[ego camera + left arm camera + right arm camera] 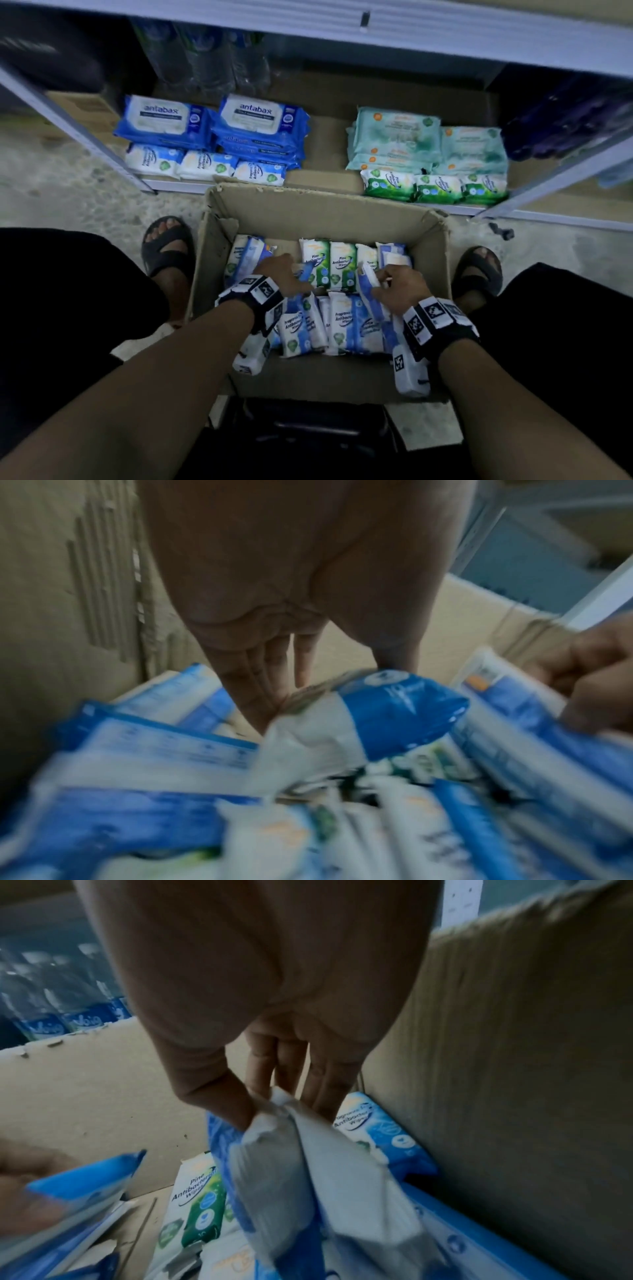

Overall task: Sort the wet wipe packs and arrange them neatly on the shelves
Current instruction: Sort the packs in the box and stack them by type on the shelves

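On shelf (pixel 178 186): "antabax" packs (pixel 164 118)

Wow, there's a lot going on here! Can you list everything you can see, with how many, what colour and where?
cardboard box: one, brown, open on the floor before the shelf.
small blue-and-white packs: many, loose in the box; three more along the shelf's front left.
small green-and-white packs: about three, standing at the box's far side; three more on the shelf's front right.
large blue packs: two stacks, shelf left.
large pale green packs: two stacks, shelf right.
water bottles: several, clear, shelf back.
shelf: one, grey metal.
sandals: two, black, either side of the box.
left hand: fingers pinching a blue pack.
right hand: holding blue packs.
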